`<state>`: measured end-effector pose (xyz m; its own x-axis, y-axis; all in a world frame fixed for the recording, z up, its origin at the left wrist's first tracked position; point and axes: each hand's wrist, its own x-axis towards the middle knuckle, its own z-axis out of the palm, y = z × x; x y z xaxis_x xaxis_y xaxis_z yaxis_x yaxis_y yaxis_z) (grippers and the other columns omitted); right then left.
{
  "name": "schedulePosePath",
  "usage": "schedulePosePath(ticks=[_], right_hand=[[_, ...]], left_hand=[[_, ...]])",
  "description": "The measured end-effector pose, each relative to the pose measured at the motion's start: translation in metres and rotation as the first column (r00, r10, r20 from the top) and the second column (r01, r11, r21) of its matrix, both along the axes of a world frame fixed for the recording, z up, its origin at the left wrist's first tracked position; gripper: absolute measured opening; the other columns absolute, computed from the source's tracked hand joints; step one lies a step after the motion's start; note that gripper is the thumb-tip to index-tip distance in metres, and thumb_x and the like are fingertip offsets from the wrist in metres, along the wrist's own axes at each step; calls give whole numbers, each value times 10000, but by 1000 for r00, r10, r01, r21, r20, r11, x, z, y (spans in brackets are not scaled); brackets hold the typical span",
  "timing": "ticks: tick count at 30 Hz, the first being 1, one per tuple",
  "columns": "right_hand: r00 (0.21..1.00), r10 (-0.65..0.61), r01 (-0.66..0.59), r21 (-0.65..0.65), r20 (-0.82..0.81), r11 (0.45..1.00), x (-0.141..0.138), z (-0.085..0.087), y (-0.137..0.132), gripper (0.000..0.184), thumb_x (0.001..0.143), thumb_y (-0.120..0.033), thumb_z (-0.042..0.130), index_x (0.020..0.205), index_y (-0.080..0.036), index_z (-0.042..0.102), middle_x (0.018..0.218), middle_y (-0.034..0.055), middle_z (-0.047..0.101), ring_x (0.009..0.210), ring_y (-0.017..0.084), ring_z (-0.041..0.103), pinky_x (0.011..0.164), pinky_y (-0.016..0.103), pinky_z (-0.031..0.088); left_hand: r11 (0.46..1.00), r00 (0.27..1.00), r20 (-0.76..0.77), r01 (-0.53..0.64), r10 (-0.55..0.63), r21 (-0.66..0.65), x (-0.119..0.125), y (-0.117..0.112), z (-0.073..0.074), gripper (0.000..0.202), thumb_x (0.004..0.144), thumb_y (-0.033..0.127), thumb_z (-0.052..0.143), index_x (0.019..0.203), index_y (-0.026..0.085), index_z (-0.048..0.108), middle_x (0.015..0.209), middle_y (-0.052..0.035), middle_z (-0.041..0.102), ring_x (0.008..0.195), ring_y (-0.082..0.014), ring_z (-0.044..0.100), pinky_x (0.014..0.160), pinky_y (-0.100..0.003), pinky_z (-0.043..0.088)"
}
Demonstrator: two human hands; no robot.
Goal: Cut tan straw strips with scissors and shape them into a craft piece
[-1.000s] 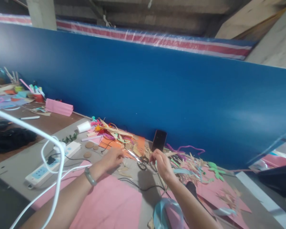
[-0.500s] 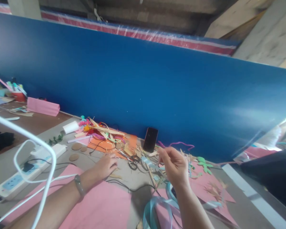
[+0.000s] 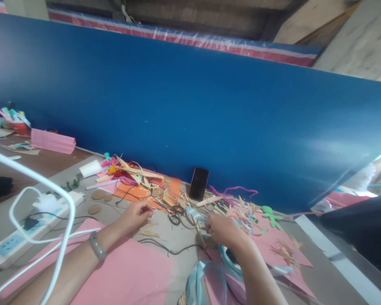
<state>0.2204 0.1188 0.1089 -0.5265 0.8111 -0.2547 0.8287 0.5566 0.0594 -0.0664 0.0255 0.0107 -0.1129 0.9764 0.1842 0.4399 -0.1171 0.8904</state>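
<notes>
My left hand (image 3: 136, 217), with a greenish bangle at the wrist, hovers by the edge of a pink sheet (image 3: 130, 269). Its fingers are loosely bent, with a gap to the thumb and nothing visible between them. My right hand (image 3: 224, 231) reaches down into thin wooden strips and light blue ribbon scraps (image 3: 193, 213). Those fingers are curled and pinched together; what they hold, if anything, is hidden. Black-handled scissors (image 3: 174, 216) lie between the two hands. A roll of light blue ribbon (image 3: 195, 284) sits below my right forearm.
A phone (image 3: 199, 183) leans on the blue partition (image 3: 190, 106). Craft scraps lie on orange paper (image 3: 127, 189). Round brown discs (image 3: 94, 209) and a white power strip (image 3: 28, 237) are at left, a white cable (image 3: 70, 220) crossing in front. A green figure (image 3: 271, 217) lies at right.
My right hand has dropped from above the scraps down among them, turning its fingers downward. My left hand has shifted slightly left and its fingers have lifted and curled.
</notes>
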Motion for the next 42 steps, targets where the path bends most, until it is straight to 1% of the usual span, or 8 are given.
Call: schedulePosePath(ticks=[8, 16, 21, 24, 28, 31, 36, 42], right_hand=[[1000, 16, -17, -78, -10, 997, 0, -15, 7, 279, 498, 70, 595, 484, -200, 669, 600, 56, 688, 577, 207, 618, 535, 269, 376], [990, 84, -93, -76, -117, 993, -5, -11, 1, 335, 558, 30, 560, 694, -206, 755, 795, 87, 739, 788, 251, 657, 638, 282, 410], [981, 80, -91, -51, -178, 995, -5, 16, -14, 409, 629, -48, 575, 945, -258, 727, 809, 31, 732, 773, 206, 646, 652, 264, 392], [939, -43, 90, 123, -342, 988, 21, 43, -16, 308, 751, -208, 577, 1036, -273, 676, 778, 7, 721, 687, 188, 636, 612, 266, 390], [878, -164, 342, 349, -450, 872, 66, 69, -17, 253, 794, -379, 568, 1004, -271, 660, 704, 20, 705, 591, 202, 609, 520, 278, 354], [861, -241, 436, 405, -449, 804, 81, 75, -19, 231, 780, -391, 581, 962, -276, 663, 699, 25, 707, 550, 203, 590, 496, 281, 330], [903, -187, 329, 341, -387, 881, 66, 66, -15, 175, 759, -259, 571, 876, -263, 701, 738, 30, 720, 620, 190, 611, 538, 271, 339], [960, -142, 165, 77, -242, 983, 43, 27, 16, 272, 645, -49, 554, 740, -218, 744, 800, 44, 731, 774, 197, 641, 632, 255, 369]], left_hand=[[995, 992, 100, -75, 81, -59, -17, 4, 10, 219, 717, 323, 648, 834, 139, 655, 768, -40, 705, 693, -160, 628, 651, -249, 455], [995, 997, 47, -55, 59, -88, -11, -1, 8, 204, 697, 293, 644, 812, 129, 683, 713, -44, 700, 646, -160, 626, 620, -256, 461], [995, 999, 8, -52, 53, -83, -7, -3, 9, 158, 664, 246, 624, 763, 131, 670, 687, -42, 689, 637, -164, 623, 624, -265, 461], [995, 996, -49, -74, 71, -73, -4, -4, 9, 125, 658, 220, 612, 740, 142, 664, 685, -37, 695, 656, -170, 627, 650, -270, 464], [998, 995, -84, -48, 43, -49, -3, -4, 3, 111, 652, 199, 606, 743, 159, 656, 699, -28, 702, 672, -171, 630, 663, -264, 463], [998, 995, -98, -37, 32, -43, -3, -4, -2, 111, 635, 189, 610, 737, 165, 649, 707, -28, 703, 673, -173, 631, 671, -267, 461], [997, 989, -133, -63, 57, -45, -3, -5, -1, 126, 654, 220, 598, 755, 174, 659, 694, -18, 696, 659, -168, 615, 647, -260, 445], [998, 988, -152, -43, 36, -42, -3, -6, 5, 164, 709, 265, 549, 753, 162, 670, 683, -24, 686, 640, -160, 594, 607, -249, 411]])
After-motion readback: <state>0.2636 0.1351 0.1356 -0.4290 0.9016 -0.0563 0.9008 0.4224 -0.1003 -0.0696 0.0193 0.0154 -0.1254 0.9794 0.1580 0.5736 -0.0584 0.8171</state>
